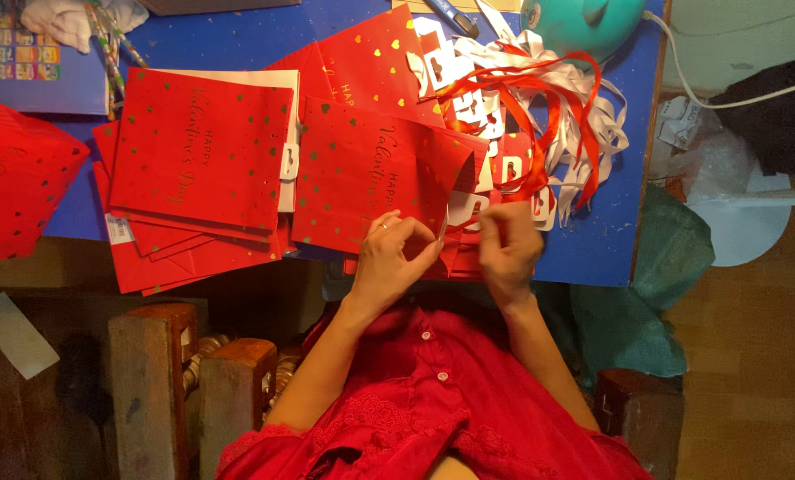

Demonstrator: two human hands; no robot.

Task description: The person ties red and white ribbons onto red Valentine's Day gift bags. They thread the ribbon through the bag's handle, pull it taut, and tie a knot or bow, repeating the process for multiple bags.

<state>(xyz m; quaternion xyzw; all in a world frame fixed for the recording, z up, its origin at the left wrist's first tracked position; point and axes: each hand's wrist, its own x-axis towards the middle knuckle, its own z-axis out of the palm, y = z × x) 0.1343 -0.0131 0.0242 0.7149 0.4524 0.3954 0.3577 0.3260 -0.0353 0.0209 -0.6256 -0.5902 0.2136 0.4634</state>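
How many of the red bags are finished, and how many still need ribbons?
No bag clearly shows a finished ribbon. Both hands, left hand and right hand, work at the edge of one red bag. A stack of flat red bags waits beside it, and a tangle of ribbons lies unused.

Blue tabletop (237, 40), seen from above. Left hand (396, 258) pinches the near edge of a red paper gift bag (371, 178) dotted with gold hearts; right hand (507, 252) is just beside it, fingers curled at the bag's open end (what they pinch is hidden). Stack of flat red bags (197, 169) lies to the left. Tangle of red and white ribbons (549, 107) lies beyond the hands, near a teal rounded object (584, 22).
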